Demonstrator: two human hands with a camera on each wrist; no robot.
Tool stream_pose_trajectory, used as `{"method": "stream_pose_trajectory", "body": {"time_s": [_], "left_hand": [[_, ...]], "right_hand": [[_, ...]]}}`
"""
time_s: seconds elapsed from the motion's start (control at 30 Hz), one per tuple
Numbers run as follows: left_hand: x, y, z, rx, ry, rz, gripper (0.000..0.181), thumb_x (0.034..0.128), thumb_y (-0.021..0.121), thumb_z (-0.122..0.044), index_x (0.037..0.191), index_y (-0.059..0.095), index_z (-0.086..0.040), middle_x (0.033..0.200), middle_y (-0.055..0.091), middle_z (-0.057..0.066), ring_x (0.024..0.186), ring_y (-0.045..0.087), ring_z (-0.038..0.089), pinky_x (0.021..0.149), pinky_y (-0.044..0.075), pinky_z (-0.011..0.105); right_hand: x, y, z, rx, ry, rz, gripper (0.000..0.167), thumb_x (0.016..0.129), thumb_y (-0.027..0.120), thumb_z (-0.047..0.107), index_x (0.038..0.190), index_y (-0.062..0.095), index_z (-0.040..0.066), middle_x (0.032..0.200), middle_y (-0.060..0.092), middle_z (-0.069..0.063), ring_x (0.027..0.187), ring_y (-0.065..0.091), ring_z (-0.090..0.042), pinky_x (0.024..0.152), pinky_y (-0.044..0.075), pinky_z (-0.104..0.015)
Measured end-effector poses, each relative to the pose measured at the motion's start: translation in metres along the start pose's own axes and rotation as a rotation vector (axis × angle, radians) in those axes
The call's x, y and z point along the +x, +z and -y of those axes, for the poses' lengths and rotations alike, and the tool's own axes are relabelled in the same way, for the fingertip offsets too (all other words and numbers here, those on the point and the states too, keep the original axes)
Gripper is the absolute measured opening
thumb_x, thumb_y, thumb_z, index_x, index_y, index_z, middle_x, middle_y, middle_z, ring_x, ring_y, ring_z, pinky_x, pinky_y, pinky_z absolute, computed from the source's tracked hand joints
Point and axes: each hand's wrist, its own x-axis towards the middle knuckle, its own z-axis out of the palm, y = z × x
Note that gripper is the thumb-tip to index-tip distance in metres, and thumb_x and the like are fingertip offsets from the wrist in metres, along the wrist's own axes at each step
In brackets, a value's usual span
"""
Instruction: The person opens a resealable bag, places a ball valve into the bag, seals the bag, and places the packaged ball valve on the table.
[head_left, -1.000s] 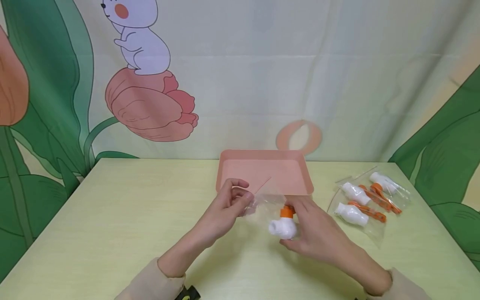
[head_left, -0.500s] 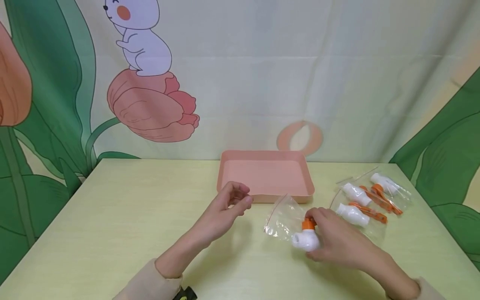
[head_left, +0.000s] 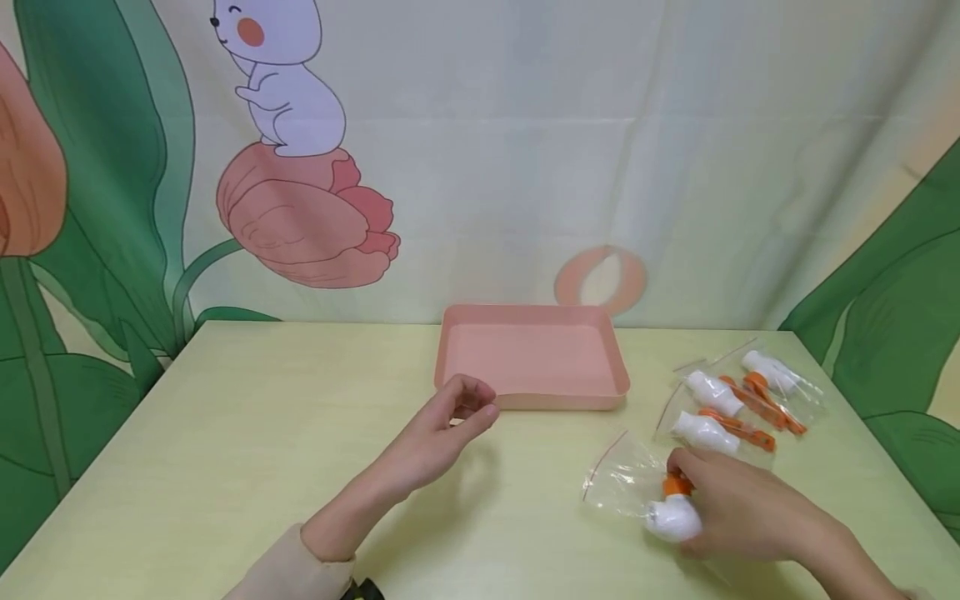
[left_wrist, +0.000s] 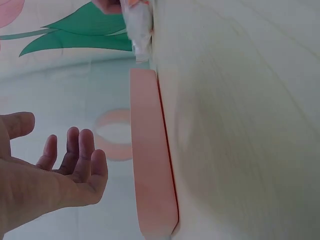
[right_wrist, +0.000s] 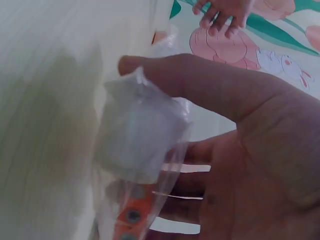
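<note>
Low over the table's right front, my right hand [head_left: 750, 510] grips a bagged white-and-orange plastic part [head_left: 673, 520], thumb and fingers on either side. The part has a rounded white body and an orange piece on top. Its clear zip bag [head_left: 622, 477] spreads out to the left. The right wrist view shows the white body [right_wrist: 137, 132] through the film, with an orange strip [right_wrist: 134, 215] below it. My left hand [head_left: 431, 437] hovers in front of the pink tray [head_left: 525, 402], fingers loosely bent and holding nothing.
Several similar bagged parts [head_left: 705, 432], white bodies with orange handles, lie at the table's right, just beyond my right hand. The tray stands at the back middle, close to a printed curtain [head_left: 480, 167].
My left hand has let go of the bag and stayed near the tray. My right hand has carried the bagged part right and toward me, lowering it to the table.
</note>
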Motion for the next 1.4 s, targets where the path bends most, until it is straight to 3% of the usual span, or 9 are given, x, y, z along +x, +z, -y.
{"method": "stream_pose_trajectory", "body": {"time_s": [0.17, 0.5, 0.7, 0.93, 1.17, 1.4], "left_hand": [[-0.001, -0.003, 0.002, 0.027, -0.013, 0.007, 0.027, 0.1060, 0.060, -0.030, 0.124, 0.057, -0.011, 0.118, 0.060, 0.004, 0.114, 0.055, 0.022, 0.098, 0.044, 0.043], [-0.002, -0.007, 0.007, 0.070, -0.013, 0.048, 0.022, 0.1062, 0.059, -0.028, 0.122, 0.058, -0.012, 0.118, 0.061, 0.002, 0.116, 0.056, 0.020, 0.098, 0.045, 0.042], [-0.005, -0.010, 0.007, 0.125, -0.013, 0.086, 0.021, 0.1068, 0.058, -0.029, 0.120, 0.059, -0.013, 0.113, 0.062, 0.000, 0.113, 0.056, 0.019, 0.096, 0.044, 0.042], [-0.006, -0.012, 0.008, 0.172, -0.032, 0.130, 0.024, 0.1065, 0.058, -0.031, 0.121, 0.059, -0.012, 0.113, 0.062, -0.001, 0.113, 0.055, 0.019, 0.097, 0.044, 0.042], [-0.005, -0.012, 0.011, 0.201, -0.026, 0.158, 0.024, 0.1068, 0.057, -0.034, 0.121, 0.059, -0.015, 0.113, 0.061, -0.003, 0.113, 0.055, 0.018, 0.097, 0.043, 0.042], [-0.007, -0.014, 0.013, 0.201, -0.032, 0.192, 0.025, 0.1069, 0.056, -0.036, 0.121, 0.059, -0.015, 0.113, 0.062, -0.003, 0.114, 0.055, 0.017, 0.096, 0.042, 0.042]], "right_hand": [[-0.012, -0.001, -0.012, -0.035, 0.008, 0.038, 0.049, 0.066, 0.092, 0.030, 0.098, 0.055, 0.023, 0.083, 0.050, 0.012, 0.072, 0.047, -0.008, 0.062, 0.043, -0.032], [-0.025, -0.005, -0.035, -0.031, 0.149, 0.159, 0.050, 0.064, 0.088, 0.023, 0.102, 0.055, 0.020, 0.088, 0.051, 0.008, 0.076, 0.049, -0.013, 0.065, 0.043, -0.035], [-0.031, -0.003, -0.051, -0.072, 0.141, 0.119, 0.064, 0.061, 0.093, 0.031, 0.111, 0.058, 0.013, 0.100, 0.048, -0.002, 0.079, 0.049, -0.017, 0.061, 0.044, -0.035], [-0.034, -0.003, -0.062, -0.125, 0.136, 0.047, 0.064, 0.056, 0.095, 0.032, 0.106, 0.060, 0.013, 0.101, 0.047, -0.007, 0.085, 0.047, -0.022, 0.061, 0.043, -0.035], [-0.033, -0.003, -0.067, -0.183, 0.123, -0.001, 0.056, 0.065, 0.091, 0.033, 0.105, 0.059, 0.010, 0.097, 0.048, -0.004, 0.084, 0.049, -0.023, 0.065, 0.046, -0.040], [-0.031, -0.005, -0.071, -0.161, 0.140, -0.057, 0.055, 0.069, 0.090, 0.020, 0.112, 0.061, 0.001, 0.103, 0.057, -0.008, 0.088, 0.058, -0.031, 0.067, 0.052, -0.050]]}}
